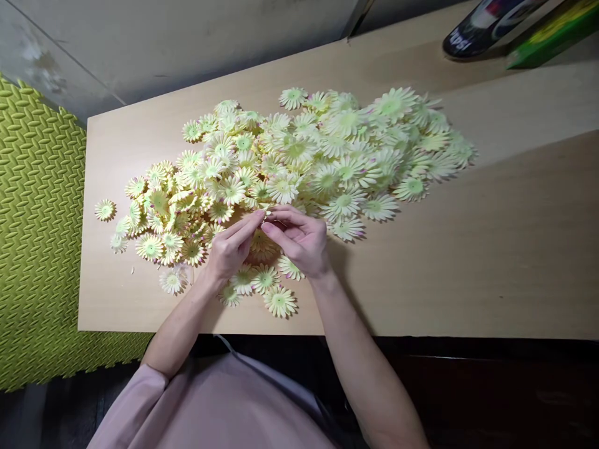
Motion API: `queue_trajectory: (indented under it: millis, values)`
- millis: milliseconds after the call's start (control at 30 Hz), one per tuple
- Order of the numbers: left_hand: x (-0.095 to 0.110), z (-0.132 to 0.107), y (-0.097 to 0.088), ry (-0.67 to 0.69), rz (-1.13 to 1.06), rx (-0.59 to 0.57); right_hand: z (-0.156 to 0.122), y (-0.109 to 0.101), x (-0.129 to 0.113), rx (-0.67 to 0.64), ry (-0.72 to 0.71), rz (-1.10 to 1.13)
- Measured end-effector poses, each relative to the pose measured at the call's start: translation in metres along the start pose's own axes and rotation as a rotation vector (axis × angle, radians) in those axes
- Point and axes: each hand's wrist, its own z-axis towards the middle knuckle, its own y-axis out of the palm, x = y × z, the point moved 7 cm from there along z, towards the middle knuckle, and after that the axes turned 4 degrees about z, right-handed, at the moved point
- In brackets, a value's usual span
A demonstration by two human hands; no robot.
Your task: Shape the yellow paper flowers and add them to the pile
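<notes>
My left hand (230, 248) and my right hand (299, 240) meet at the fingertips over the near side of a large heap of pale yellow-green artificial flower heads (299, 149). Between the pinched fingertips is a small whitish piece (266, 214), too small to make out clearly. Both hands are closed around it. Just below the hands lie several loose flower heads, one of them a daisy-like flower head (280, 302) with a green centre. Purple tints show on some petal tips. My fingers partly cover the flowers beneath them.
The heap spreads across a light wooden table (468, 268). A single flower head (105, 210) lies apart at the left. At the back right stand a dark can (482, 28) and a green box (552, 37). A yellow-green foam mat (37, 237) borders the left edge; a wall rises behind.
</notes>
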Motion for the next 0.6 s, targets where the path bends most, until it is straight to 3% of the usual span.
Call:
queue_trajectory:
  millis: [600]
  values:
    - [0.0019, 0.0019, -0.0018, 0.003, 0.037, 0.026, -0.0002, -0.0005, -0.0011, 0.011, -0.002, -0.017]
